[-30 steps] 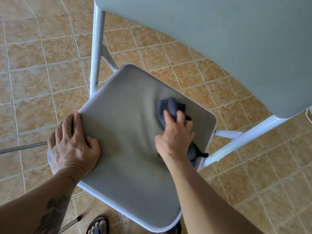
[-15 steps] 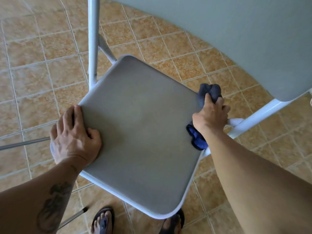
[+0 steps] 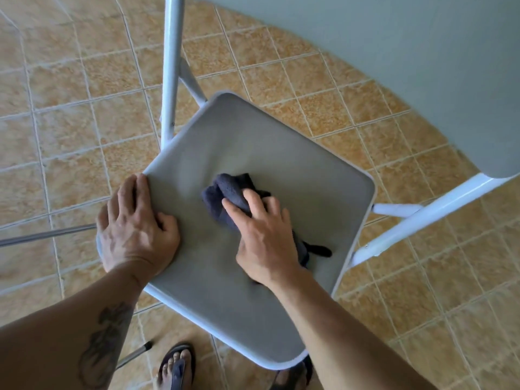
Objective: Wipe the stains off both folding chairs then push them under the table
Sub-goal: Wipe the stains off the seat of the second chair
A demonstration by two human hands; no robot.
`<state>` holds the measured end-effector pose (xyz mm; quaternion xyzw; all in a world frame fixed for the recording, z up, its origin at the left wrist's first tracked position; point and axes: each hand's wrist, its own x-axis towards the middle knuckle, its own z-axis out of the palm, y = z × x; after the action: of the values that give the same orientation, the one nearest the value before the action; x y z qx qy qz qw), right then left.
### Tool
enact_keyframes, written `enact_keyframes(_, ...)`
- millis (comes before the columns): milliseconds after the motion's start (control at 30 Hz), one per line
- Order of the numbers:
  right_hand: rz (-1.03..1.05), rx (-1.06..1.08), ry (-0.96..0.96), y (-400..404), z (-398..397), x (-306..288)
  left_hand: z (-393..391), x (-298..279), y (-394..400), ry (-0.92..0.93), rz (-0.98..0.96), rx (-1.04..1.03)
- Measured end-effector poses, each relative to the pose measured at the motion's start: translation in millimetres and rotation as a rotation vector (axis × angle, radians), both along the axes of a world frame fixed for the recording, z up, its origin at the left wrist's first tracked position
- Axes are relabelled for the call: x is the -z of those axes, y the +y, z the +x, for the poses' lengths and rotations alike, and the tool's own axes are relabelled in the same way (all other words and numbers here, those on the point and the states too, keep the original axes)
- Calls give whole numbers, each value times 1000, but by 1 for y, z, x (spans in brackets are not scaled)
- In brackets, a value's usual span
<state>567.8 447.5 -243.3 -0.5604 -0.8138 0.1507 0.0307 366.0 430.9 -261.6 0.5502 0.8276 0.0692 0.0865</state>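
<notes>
At the far left I see a thin metal rod (image 3: 45, 235) running in over the tiled floor (image 3: 70, 122) toward the chair. My left hand (image 3: 135, 229) lies on the left corner of the chair seat (image 3: 295, 178), fingers fairly straight along the rim and thumb flat on the grey surface; I think it is only pressing there, though the far side of the rim is hidden. Near the bottom edge a foot in a dark sandal (image 3: 177, 367) stands just in front of the seat. In the middle of the seat my right hand (image 3: 261, 235) bears down on a bunched dark blue cloth (image 3: 225, 190), fingers curled over it. To the right, the white chair frame (image 3: 416, 220) slants up to the pale backrest (image 3: 394, 66).
</notes>
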Motion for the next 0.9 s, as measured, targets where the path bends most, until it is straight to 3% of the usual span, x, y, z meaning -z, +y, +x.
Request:
enact_keyframes(67, 38, 31, -35, 21, 33, 4, 0, -1, 0, 2, -3, 7)
enact_keyframes(200, 67, 580, -80, 62, 80, 3, -1, 1, -1, 17, -19, 5)
enact_keyframes(300, 34, 645, -72, 64, 70, 6, -3, 3, -1, 21, -20, 21)
enact_keyframes(367, 52, 568, -4, 51, 50, 8, -4, 4, -2, 12, -22, 25)
enact_keyframes(500, 57, 128, 30, 3, -8, 6, -8, 5, -4, -67, 29, 15)
enact_keyframes(633, -25, -173, 32, -17, -54, -6, -20, 2, -12, -366, 324, -100)
enact_keyframes(700, -50, -328, 12, -15, -72, -9, -30, 1, -15, -417, 391, -230)
enact_keyframes(900, 29, -447, -36, 28, -90, -1, -43, 6, -11, -486, 270, -362)
